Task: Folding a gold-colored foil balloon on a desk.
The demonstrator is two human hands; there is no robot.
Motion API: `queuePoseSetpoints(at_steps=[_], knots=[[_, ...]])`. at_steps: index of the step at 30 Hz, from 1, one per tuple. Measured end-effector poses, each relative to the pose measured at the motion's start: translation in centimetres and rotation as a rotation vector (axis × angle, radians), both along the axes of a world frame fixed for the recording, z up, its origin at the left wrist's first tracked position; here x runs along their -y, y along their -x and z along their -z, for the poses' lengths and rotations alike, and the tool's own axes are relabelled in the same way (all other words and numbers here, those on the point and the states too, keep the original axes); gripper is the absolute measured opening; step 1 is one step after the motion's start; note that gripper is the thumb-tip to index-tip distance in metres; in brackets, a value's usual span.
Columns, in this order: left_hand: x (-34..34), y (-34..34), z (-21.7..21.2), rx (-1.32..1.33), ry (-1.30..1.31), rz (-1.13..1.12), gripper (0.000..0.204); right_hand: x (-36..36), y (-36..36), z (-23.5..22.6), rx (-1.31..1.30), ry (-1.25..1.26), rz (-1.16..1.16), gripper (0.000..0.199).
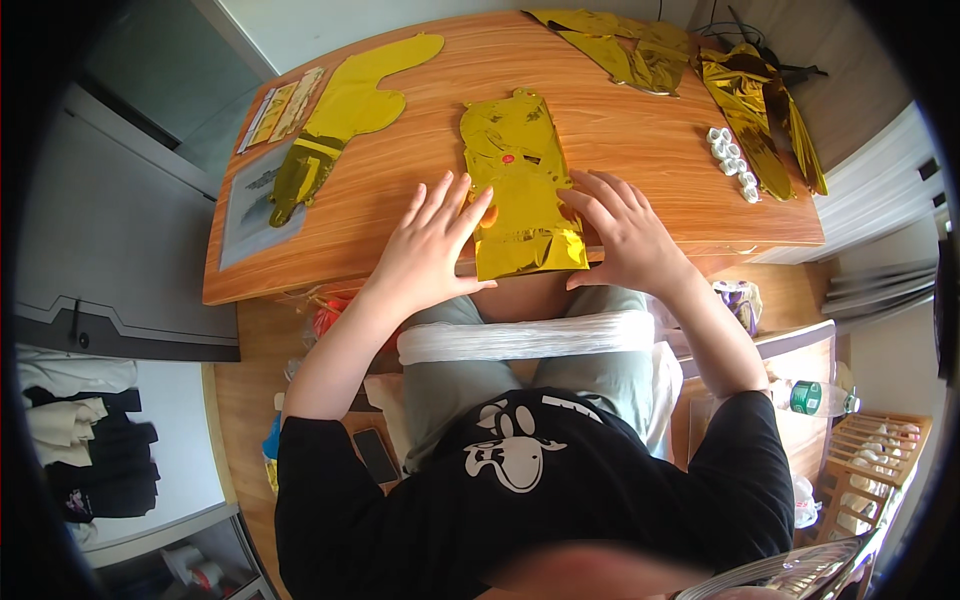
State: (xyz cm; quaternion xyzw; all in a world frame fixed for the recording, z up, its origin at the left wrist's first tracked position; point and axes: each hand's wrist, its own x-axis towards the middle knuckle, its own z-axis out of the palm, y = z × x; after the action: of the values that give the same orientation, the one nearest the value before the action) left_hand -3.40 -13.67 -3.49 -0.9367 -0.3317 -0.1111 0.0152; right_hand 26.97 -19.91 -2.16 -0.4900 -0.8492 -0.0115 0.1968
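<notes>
On the wooden desk (430, 140) I see a gold foil piece (520, 200), between the left hand (425, 250) and the right hand (637, 245); their fingers are wide, whether touching it I cannot tell.

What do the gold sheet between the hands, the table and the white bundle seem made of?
Gold sheet: probably foil or metallised plastic film, shiny, glinting and creased. Table: wood or wood-look laminate, smooth, streaked with grain. White bundle: perhaps yarn or plastic string, finely stranded; finish unclear.
</notes>
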Motion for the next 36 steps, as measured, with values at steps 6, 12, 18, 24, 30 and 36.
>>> queuePoseSetpoints(at_steps=[6,12,18,24,30,36], knots=[[-0.4,-0.6,0.6,0.048,0.023,0.007,0.109,-0.8,0.3,0.2,-0.057,0.053,-0.045,0.103],[-0.8,-0.8,0.4,0.062,0.011,0.019,0.098,-1.2,0.5,0.8,-0.117,0.069,-0.072,0.083],[-1.1,-0.8,0.6,0.087,0.009,0.059,0.081,-1.4,0.3,0.8,-0.039,0.117,-0.102,0.062],[-1.0,-0.8,0.4,0.184,0.079,0.101,0.073,-1.4,0.3,0.8,-0.061,0.095,-0.123,0.058],[-0.8,-0.7,0.5,0.216,0.095,0.104,0.072,-2.0,0.1,1.0,-0.057,0.038,-0.188,0.056],[-1.1,-0.5,0.5,0.177,0.056,0.121,0.073,-1.7,0.3,0.6,-0.118,0.130,-0.128,0.060]])
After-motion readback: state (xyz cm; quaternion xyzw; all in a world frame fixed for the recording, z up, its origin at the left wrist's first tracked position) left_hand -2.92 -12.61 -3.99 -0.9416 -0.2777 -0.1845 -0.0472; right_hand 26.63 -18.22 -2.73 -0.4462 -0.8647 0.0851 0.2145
